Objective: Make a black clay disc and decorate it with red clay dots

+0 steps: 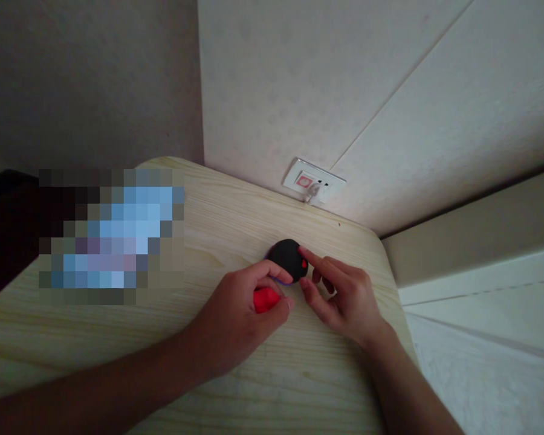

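A round black dome, which looks like modelling clay, sits on the wooden table, with a thin purple rim along its lower left edge. A small red piece shows on its right side. My left hand is closed around a lump of red clay, its fingertips close to the dome's lower edge. From the right, my right hand pinches the dome's side: the index fingertip rests on its upper right edge and the thumb is by the lower right edge. The other right fingers are curled.
A pale wood-grain table with rounded corners stands against the wall. A blurred-out bluish object lies on its left part. Behind, a wall socket has a plug in it. White furniture or bedding borders the table's right side.
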A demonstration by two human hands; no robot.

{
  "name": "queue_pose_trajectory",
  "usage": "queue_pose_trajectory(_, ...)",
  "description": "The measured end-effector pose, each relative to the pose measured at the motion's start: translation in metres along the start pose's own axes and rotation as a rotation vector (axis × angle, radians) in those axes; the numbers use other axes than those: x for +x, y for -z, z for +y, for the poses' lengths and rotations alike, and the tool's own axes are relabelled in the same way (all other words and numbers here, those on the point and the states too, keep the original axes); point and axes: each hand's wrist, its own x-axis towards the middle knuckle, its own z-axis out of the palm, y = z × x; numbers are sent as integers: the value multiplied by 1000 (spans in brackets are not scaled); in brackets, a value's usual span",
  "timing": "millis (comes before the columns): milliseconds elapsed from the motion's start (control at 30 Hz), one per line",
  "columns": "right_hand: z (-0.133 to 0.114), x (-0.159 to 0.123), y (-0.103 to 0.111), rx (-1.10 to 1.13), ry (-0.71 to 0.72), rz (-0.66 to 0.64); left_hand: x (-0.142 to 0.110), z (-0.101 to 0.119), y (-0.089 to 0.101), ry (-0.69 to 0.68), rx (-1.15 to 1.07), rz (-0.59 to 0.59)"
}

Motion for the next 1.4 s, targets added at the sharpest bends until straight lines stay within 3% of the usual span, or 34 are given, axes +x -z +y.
queue_pose_trajectory(533,-4,-2,2,-141,56,15,1,-2,-1,-16,9,10)
queue_pose_trajectory(800,-4,-5,6,-68,18,-2,0,-1,0,5,0,4)
queue_pose_trajectory(967,-4,-8,8,-37,37,101,0,-2,0,12,0,1)
queue_pose_trajectory(1400,-5,-8,6,-82,53,39,-1,1,-1,22,9,-11)
